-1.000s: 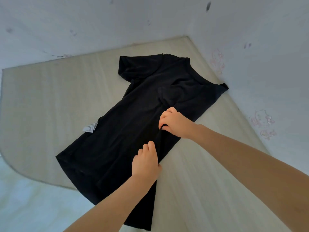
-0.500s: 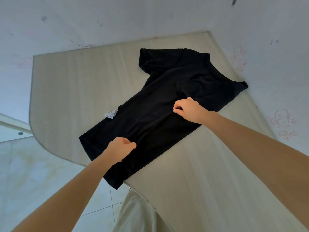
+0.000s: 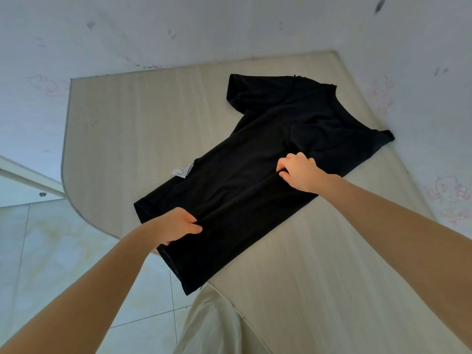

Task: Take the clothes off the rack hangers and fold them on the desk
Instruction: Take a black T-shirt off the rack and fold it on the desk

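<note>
A black t-shirt (image 3: 268,159) lies spread diagonally on the pale wooden desk (image 3: 132,129), collar toward the far corner, hem hanging a little over the near left edge. A white care label (image 3: 181,171) sticks out at its left side seam. My left hand (image 3: 176,227) pinches the fabric near the hem. My right hand (image 3: 297,171) pinches a fold of cloth near the shirt's middle, on its right half. A raised crease runs between the two hands.
White walls with faint pink drawings close the desk in at the back and right. The desk's rounded left edge drops to a tiled floor (image 3: 51,251). My light trouser leg (image 3: 212,325) stands against the near edge.
My left hand has slid from the shirt's right edge over to the hem area on the left. The right hand keeps its pinch near the middle. The view has shifted right.
</note>
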Demonstrator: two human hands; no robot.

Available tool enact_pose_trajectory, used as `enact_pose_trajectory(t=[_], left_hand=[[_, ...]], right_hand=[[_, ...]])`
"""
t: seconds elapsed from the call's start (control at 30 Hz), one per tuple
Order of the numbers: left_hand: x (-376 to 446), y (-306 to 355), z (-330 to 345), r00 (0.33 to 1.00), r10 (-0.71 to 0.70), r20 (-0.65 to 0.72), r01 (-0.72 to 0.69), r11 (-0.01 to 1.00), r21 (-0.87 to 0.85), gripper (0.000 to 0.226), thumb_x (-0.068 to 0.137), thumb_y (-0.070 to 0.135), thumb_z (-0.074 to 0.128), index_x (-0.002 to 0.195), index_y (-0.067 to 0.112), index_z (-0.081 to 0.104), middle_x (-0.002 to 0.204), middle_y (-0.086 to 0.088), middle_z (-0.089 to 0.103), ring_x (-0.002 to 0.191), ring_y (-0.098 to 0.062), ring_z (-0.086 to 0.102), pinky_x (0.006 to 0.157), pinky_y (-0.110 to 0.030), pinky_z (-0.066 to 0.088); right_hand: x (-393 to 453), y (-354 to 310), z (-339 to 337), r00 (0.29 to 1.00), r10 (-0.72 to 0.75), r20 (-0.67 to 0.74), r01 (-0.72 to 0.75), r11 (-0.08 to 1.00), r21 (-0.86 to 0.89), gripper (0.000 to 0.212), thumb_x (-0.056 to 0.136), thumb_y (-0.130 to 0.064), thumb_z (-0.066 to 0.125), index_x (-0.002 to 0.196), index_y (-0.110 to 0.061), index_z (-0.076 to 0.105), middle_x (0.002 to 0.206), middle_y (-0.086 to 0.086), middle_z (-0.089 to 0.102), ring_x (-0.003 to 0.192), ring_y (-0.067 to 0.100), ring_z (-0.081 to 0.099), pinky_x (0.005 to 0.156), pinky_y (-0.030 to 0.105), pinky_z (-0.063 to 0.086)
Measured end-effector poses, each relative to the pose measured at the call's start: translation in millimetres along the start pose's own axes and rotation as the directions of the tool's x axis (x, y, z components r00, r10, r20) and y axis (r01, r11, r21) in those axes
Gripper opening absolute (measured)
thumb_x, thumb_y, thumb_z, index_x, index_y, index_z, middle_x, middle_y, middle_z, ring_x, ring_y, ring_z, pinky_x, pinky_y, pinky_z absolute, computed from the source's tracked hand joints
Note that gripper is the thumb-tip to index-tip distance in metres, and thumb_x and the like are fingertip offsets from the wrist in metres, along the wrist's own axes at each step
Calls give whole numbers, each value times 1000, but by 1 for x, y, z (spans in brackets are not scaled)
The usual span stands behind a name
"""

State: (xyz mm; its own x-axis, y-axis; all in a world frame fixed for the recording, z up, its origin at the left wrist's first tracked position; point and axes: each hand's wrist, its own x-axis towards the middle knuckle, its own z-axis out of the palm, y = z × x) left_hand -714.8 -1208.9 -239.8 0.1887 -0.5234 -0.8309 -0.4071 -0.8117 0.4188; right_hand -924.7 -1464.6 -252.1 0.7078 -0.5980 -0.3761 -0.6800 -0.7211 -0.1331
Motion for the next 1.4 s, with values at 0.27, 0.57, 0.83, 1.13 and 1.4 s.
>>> enact_pose_trajectory(t=[0.27,0.57,0.83,1.13,1.4], left_hand=[[17,21,-1,987,107,-123,-50,917,396,28,87,30,68,71,13,51,72,-4,52,66,-17,52,71,-28,50],[53,112,27,941,287,-180,-270,956,115,48,91,30,65,135,18,51,127,-5,57,112,-16,56,94,-25,42],[102,198,51,907,329,-262,-356,932,-63,53,89,34,66,137,20,49,126,-1,55,110,-15,55,87,-23,42],[116,210,49,901,328,-284,-299,944,142,35,94,52,49,81,21,61,68,9,58,63,-10,56,71,-31,51],[134,196,-34,643,208,-737,-229,971,75,17,96,26,52,108,16,58,99,1,61,82,-14,55,75,-33,46]], right_hand=[[-9,30,-3,977,31,-209,1,989,150,26,94,-13,56,120,-15,56,128,7,49,114,21,48,94,33,47],[-24,115,-36,883,317,-346,-195,919,343,43,93,0,48,135,-8,47,130,12,50,122,26,48,100,32,39],[4,191,-28,927,365,-88,-338,913,229,58,95,-38,45,149,-33,26,150,8,36,136,37,33,112,47,28],[-24,196,-7,938,344,35,-346,935,83,70,81,-39,60,141,-49,26,152,-9,16,136,33,20,104,50,32],[39,184,-47,925,348,-152,-310,924,223,41,89,-22,51,130,-19,49,132,9,47,120,33,40,102,39,35]])
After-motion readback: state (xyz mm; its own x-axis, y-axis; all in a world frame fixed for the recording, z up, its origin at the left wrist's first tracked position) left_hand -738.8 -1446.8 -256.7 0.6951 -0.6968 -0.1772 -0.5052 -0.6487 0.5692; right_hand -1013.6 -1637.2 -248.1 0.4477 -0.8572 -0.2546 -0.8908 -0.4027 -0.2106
